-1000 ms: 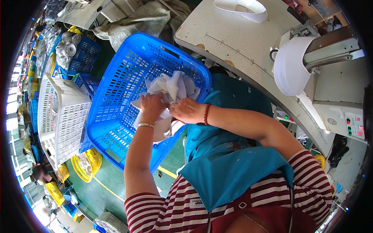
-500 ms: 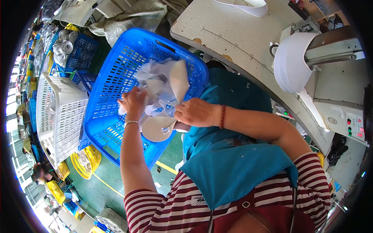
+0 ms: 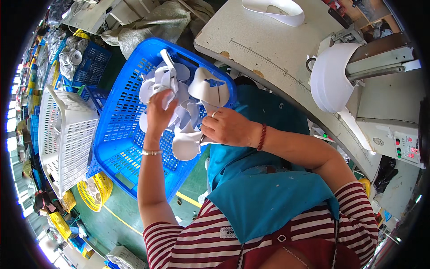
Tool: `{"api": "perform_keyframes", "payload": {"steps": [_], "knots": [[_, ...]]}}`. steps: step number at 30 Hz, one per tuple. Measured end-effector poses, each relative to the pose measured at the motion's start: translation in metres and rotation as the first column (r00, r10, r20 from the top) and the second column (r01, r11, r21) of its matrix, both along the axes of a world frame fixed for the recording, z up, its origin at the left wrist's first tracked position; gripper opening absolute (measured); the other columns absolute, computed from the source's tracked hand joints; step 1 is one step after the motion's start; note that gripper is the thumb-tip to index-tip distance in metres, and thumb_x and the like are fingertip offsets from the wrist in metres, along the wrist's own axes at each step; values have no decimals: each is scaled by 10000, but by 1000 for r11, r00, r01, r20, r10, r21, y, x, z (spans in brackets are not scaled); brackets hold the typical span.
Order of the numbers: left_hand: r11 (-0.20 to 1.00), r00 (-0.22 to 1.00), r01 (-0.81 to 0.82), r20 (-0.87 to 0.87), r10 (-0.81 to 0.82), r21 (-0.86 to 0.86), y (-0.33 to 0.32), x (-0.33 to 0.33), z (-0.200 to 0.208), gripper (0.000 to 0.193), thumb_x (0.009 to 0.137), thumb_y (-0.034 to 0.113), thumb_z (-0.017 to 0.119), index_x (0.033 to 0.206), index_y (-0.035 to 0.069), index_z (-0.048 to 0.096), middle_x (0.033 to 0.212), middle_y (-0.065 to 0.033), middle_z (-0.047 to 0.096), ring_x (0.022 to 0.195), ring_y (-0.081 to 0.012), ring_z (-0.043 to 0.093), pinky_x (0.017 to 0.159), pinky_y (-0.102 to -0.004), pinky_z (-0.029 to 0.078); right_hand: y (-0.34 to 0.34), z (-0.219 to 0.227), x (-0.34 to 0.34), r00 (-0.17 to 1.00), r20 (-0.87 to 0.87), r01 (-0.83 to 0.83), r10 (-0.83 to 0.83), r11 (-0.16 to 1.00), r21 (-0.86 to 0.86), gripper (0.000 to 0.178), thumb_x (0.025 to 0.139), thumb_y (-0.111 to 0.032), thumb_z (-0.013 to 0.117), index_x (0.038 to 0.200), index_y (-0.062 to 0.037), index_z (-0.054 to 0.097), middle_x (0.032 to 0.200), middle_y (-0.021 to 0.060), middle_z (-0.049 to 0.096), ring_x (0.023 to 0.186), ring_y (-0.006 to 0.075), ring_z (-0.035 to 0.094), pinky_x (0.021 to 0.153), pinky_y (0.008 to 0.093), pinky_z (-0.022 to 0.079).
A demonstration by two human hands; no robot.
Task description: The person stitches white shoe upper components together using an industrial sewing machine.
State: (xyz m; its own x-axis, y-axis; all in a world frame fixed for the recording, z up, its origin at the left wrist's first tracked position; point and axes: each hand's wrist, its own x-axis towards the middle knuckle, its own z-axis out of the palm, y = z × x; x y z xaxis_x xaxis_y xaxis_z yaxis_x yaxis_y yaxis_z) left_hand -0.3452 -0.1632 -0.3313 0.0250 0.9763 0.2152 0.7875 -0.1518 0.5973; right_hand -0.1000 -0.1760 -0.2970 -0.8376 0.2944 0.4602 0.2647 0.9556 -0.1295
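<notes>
Inside a blue plastic basket (image 3: 130,134) lies a tangle of white visors (image 3: 183,92), curved pieces with narrow bands. My left hand (image 3: 160,112) has its fingers bent around the white bands at the left of the pile. With closed fingers my right hand (image 3: 230,127) grips the ends of a few visors at the basket's right side. One gripped visor (image 3: 186,147) hangs below its fingers, and another cream-white visor (image 3: 209,92) stands out above them. The exact grip is partly hidden behind the fingers.
To the right is a worktable (image 3: 255,40) with a marked scale and a single white band (image 3: 280,11). A stack of white visors (image 3: 330,77) sits on a machine arm. White (image 3: 74,134) and yellow baskets (image 3: 106,190) stand to the left, over a green floor (image 3: 130,215).
The blurred visors in the basket are now still and spread apart. My left hand has moved slightly up and right, fingers now bent round bands. My right hand stays near the same place, still gripping visors.
</notes>
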Motion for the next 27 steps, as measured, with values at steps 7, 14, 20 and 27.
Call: {"api": "perform_keyframes", "payload": {"steps": [7, 14, 20, 27], "knots": [[857, 953, 245, 274, -128, -453, -11, 56, 8, 283, 803, 277, 625, 880, 6, 652, 794, -136, 646, 714, -281, 615, 657, -356, 468, -26, -10, -11, 999, 5, -48, 49, 989, -141, 113, 752, -174, 557, 815, -86, 588, 835, 35, 541, 783, 186, 570, 649, 321, 463], [813, 698, 285, 691, 187, -508, -22, 43, -5, 206, 854, 172, 605, 979, 15, 651, 833, -6, 656, 713, -51, 571, 613, -231, 455, -5, -6, 39, 986, -123, 61, -113, 928, -367, 186, 780, -193, 619, 902, -59, 578, 929, 70, 563, 752, 208, 578, 645, 324, 485], [844, 543, 373, 828, 138, -386, -32, 46, 22, 231, 849, 92, 600, 1064, 6, 608, 960, -27, 647, 836, -69, 578, 737, -222, 458, 21, -20, 34, 761, -52, -28, -647, 47, -999, 363, 849, -311, 615, 1085, -44, 547, 988, 13, 582, 810, 74, 535, 673, 229, 438], [923, 775, 244, 632, -1, -297, -34, 52, 8, 215, 858, 58, 564, 1060, -7, 600, 929, -27, 652, 838, -70, 566, 723, -224, 441, 25, 23, 19, 818, -356, -93, -451, 507, -857, 245, 781, -105, 660, 1012, -41, 610, 823, 49, 558, 681, 93, 515, 617, 234, 437]]}}
